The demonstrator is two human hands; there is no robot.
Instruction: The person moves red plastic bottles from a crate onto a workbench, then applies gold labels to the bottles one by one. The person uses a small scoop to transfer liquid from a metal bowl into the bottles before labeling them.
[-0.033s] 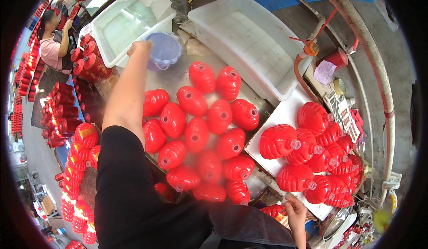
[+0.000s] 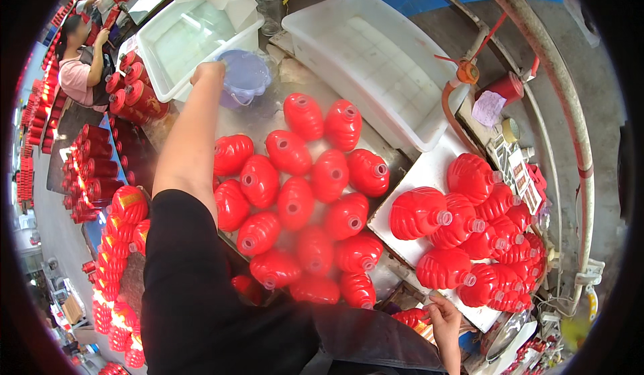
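Note:
My left hand (image 2: 209,73) reaches far forward on a straight arm, its fingers closed at the side of a translucent blue plastic jug (image 2: 245,78), apparently on its handle. The jug is beside a white plastic tub (image 2: 155,73). Several glossy red plastic bottles (image 2: 295,203), uncapped with clear necks, stand or lean close together on the table in front of me. Low at the right, my right hand (image 2: 444,325) is closed with thumb and fingertips together, near a red ribbed bottle (image 2: 410,317). Whether anything is pinched in it is hidden.
More red bottles (image 2: 473,234) lie on a white board (image 2: 386,222) at the right. A long translucent tub (image 2: 376,86) occupies the far side, near a curved metal pipe (image 2: 563,73). Red lidded canisters (image 2: 137,100) and a seated person in pink (image 2: 75,80) are at far left.
The blue jug has shifted and tipped very slightly in my left hand. My right hand and the red bottles look the same.

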